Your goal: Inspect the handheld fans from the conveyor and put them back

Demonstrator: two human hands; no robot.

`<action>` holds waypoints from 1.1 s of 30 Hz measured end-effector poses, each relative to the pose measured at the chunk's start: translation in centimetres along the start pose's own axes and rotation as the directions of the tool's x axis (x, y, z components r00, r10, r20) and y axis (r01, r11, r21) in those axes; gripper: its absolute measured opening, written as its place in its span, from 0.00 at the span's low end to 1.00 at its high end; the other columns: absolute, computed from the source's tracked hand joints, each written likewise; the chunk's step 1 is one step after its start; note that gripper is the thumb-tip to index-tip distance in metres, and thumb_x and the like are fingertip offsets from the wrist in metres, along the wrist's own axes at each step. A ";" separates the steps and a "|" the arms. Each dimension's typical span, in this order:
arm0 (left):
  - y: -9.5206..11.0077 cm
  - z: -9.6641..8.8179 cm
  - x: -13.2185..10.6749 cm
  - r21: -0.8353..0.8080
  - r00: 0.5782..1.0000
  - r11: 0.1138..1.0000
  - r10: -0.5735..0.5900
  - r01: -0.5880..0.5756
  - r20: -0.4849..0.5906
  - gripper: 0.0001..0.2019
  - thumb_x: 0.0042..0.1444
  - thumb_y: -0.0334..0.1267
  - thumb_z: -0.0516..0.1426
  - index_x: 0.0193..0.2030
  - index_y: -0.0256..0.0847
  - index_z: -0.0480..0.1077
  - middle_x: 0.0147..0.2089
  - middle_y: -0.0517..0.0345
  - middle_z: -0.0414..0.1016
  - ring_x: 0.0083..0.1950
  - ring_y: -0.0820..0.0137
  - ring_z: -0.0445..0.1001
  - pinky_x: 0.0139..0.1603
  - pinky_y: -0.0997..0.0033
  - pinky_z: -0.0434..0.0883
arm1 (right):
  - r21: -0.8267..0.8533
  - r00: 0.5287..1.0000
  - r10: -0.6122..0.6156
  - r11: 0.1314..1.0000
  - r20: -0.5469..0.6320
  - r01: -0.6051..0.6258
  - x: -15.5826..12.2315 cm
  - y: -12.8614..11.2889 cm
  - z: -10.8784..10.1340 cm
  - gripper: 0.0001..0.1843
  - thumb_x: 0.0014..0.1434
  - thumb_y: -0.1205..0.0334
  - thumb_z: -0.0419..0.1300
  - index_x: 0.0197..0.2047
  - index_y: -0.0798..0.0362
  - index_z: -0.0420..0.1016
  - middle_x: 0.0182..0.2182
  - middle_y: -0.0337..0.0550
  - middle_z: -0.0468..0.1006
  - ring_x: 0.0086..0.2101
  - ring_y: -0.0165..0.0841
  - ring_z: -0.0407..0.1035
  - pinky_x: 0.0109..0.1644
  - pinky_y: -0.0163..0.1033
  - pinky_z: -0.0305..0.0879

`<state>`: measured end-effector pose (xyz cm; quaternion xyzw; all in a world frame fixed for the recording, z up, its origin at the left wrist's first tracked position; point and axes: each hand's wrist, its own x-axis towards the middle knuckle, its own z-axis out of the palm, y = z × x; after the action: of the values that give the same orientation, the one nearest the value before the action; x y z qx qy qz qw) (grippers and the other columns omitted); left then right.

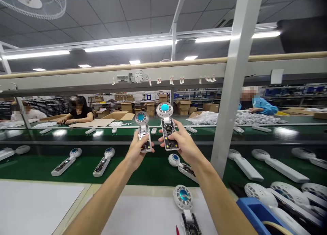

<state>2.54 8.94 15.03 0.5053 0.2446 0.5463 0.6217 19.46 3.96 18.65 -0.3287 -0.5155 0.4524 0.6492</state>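
Note:
My left hand (138, 148) is closed around the handle of a white handheld fan (142, 118), its round vented head pointing up. In my right hand (182, 139) is a second handheld fan (165, 109) with a bright blue disc in its head. Both handles lack a cover on the near side, so dark circuit boards show, and my thumbs rest on them. The two fans are held upright side by side, apart from each other, above the green conveyor belt (84, 163). Below my right hand, another open fan (183, 196) lies on the white work surface (143, 214).
Open-handled fans (104, 161) lie along the belt, with closed white ones (246, 165) to the right. A metal post (230, 92) rises right of my hands. At lower right stand a blue bin (260, 214) and piled fans. Co-workers (79, 110) sit across the belt.

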 end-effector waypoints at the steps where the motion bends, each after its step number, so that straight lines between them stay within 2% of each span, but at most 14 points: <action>1: 1.0 0.2 -0.5 -0.020 1.000 0.999 0.028 -0.027 0.007 0.23 0.60 0.39 0.59 0.60 0.49 0.58 0.46 0.58 0.71 0.35 0.72 0.75 0.32 0.70 0.78 | -0.007 1.000 -0.012 1.000 0.008 0.012 -0.3 -0.3 0.3 0.41 0.47 0.67 0.60 0.65 0.47 0.57 0.37 0.40 0.81 0.28 0.35 0.78 0.30 0.37 0.75; 5: 3.9 0.4 -2.6 -0.028 0.990 0.991 0.135 -0.134 0.047 0.31 0.57 0.30 0.58 0.65 0.52 0.51 0.51 0.55 0.74 0.36 0.69 0.79 0.36 0.65 0.80 | -0.024 0.998 -0.049 0.998 0.029 0.049 -1.1 -0.8 1.3 0.42 0.48 0.66 0.59 0.66 0.46 0.54 0.37 0.38 0.80 0.27 0.34 0.76 0.29 0.37 0.74; 9: 5.1 -0.4 -4.4 0.021 0.957 0.961 0.271 -0.275 0.102 0.35 0.57 0.32 0.60 0.65 0.53 0.46 0.54 0.53 0.74 0.35 0.67 0.81 0.34 0.63 0.80 | -0.029 0.994 -0.073 0.997 0.083 0.076 -1.6 -0.7 2.0 0.42 0.48 0.65 0.60 0.66 0.45 0.51 0.35 0.36 0.79 0.29 0.35 0.77 0.32 0.38 0.75; 12: 5.8 -1.2 -5.1 0.062 0.943 0.946 0.308 -0.317 0.122 0.35 0.58 0.33 0.60 0.65 0.52 0.45 0.55 0.51 0.73 0.34 0.66 0.80 0.33 0.64 0.80 | -0.037 0.993 -0.059 0.997 0.105 0.063 -1.7 -0.5 2.4 0.42 0.51 0.66 0.61 0.66 0.43 0.50 0.38 0.37 0.79 0.33 0.37 0.78 0.36 0.41 0.77; 15: 6.3 -1.9 -5.2 0.060 0.936 0.944 0.311 -0.325 0.166 0.34 0.58 0.32 0.60 0.65 0.52 0.45 0.55 0.51 0.73 0.35 0.67 0.80 0.34 0.64 0.80 | -0.056 0.991 -0.028 0.998 0.129 0.036 -1.7 -0.2 2.8 0.42 0.53 0.66 0.61 0.68 0.42 0.49 0.42 0.40 0.79 0.35 0.37 0.78 0.37 0.43 0.78; 19: 6.4 -2.4 -5.0 0.033 0.929 0.947 0.307 -0.321 0.209 0.35 0.58 0.31 0.60 0.65 0.52 0.44 0.54 0.52 0.73 0.34 0.69 0.80 0.33 0.66 0.79 | -0.043 0.988 -0.046 0.998 0.147 0.052 -1.8 0.6 3.5 0.42 0.54 0.67 0.62 0.69 0.42 0.52 0.47 0.43 0.78 0.37 0.37 0.78 0.38 0.43 0.79; 26: 6.5 -2.6 -4.8 0.000 0.939 0.963 0.265 -0.271 0.221 0.39 0.55 0.32 0.62 0.67 0.51 0.44 0.50 0.53 0.74 0.34 0.69 0.79 0.33 0.67 0.79 | -0.018 0.982 -0.013 1.000 0.187 0.016 -2.1 1.2 4.5 0.37 0.56 0.68 0.61 0.66 0.44 0.55 0.39 0.41 0.81 0.36 0.37 0.78 0.38 0.42 0.78; 30: 6.8 -2.7 -4.8 0.002 0.939 0.963 0.264 -0.271 0.222 0.39 0.54 0.32 0.62 0.68 0.50 0.46 0.53 0.51 0.73 0.37 0.67 0.79 0.35 0.67 0.79 | -0.018 0.982 -0.027 0.999 0.185 0.031 -2.1 1.4 4.5 0.38 0.55 0.67 0.61 0.66 0.43 0.54 0.42 0.41 0.80 0.34 0.37 0.78 0.37 0.43 0.78; 33: 6.9 -2.7 -4.9 0.003 0.941 0.966 0.251 -0.259 0.228 0.39 0.54 0.32 0.62 0.68 0.48 0.47 0.51 0.51 0.74 0.34 0.68 0.79 0.32 0.68 0.78 | -0.025 0.982 -0.037 0.999 0.184 0.042 -2.1 1.6 4.5 0.38 0.55 0.67 0.60 0.66 0.43 0.54 0.40 0.41 0.81 0.31 0.36 0.78 0.35 0.42 0.76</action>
<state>-4.16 4.68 18.97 0.6016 0.1138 0.5569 0.5612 14.61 2.45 17.60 -0.2847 -0.5862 0.4604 0.6028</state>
